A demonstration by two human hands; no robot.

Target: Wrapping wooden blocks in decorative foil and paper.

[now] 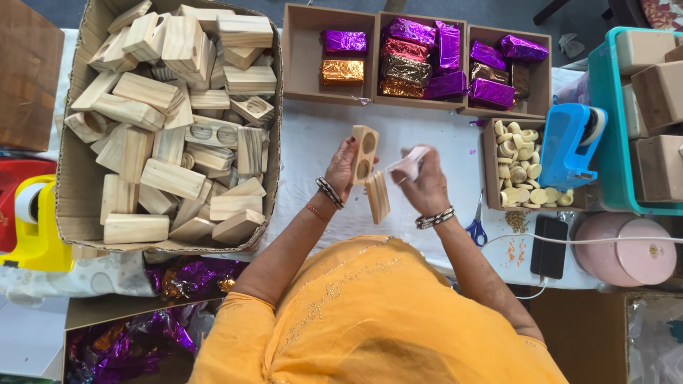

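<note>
A: Wooden block with two round holes is up in the left hand, fingers clamped on its edge, held over the middle of the bench. A second plain wooden piece hangs just below it, between the two hands.

B: Right hand?

A: Right hand pinches a small white scrap, paper or tape, can't tell which, close beside the block.

B: Progress?

A: My read: well short of halfway. Cardboard box of bare wooden blocks on the left is piled full. Three brown trays at the back hold foil-wrapped pieces in purple, gold and brown; the left tray has only two.

B: Other stock?

A: Tray of pale round discs to the right, blue tape dispenser beside it, scissors near the right wrist, a phone further right. Holes in the held block look empty.
</note>
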